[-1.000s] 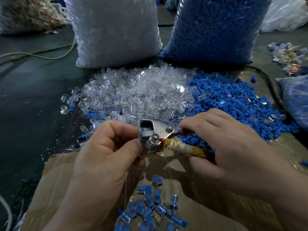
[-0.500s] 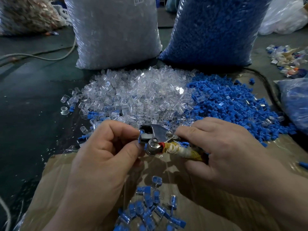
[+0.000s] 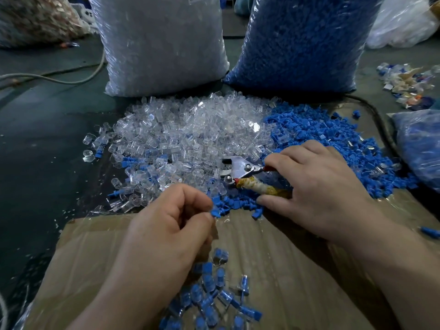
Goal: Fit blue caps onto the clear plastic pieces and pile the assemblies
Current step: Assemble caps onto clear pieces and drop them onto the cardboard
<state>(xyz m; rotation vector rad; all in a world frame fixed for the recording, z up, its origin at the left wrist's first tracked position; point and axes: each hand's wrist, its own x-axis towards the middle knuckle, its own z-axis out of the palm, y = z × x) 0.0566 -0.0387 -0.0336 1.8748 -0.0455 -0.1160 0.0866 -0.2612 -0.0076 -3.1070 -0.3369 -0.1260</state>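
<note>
Caps (image 3: 333,144) right of pieces (image 3: 190,134)

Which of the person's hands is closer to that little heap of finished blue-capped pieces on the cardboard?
Left. The left hand, pinching a blue cap, is just beyond the heap; the right hand grips the pliers farther off, to its right.

**Open:** bare strip of cardboard sheet (image 3: 262,246) between left hand (image 3: 166,229) and right hand (image 3: 316,186), lower centre; dark floor (image 3: 42,163), left of frame, crossed by a cable (image 3: 71,79) at upper left.

**Blocked:**
- heap of clear pieces (image 3: 190,134), centre, touching heap of blue caps (image 3: 333,144), centre right
- clear-piece sack (image 3: 162,44) and blue-cap sack (image 3: 297,39), upright behind, closing the top
- pile of assemblies (image 3: 214,301), bottom centre
- pliers (image 3: 240,167) gripped by right hand, over the heaps' near edge
- blue cap (image 3: 216,211) pinched by left hand
</note>
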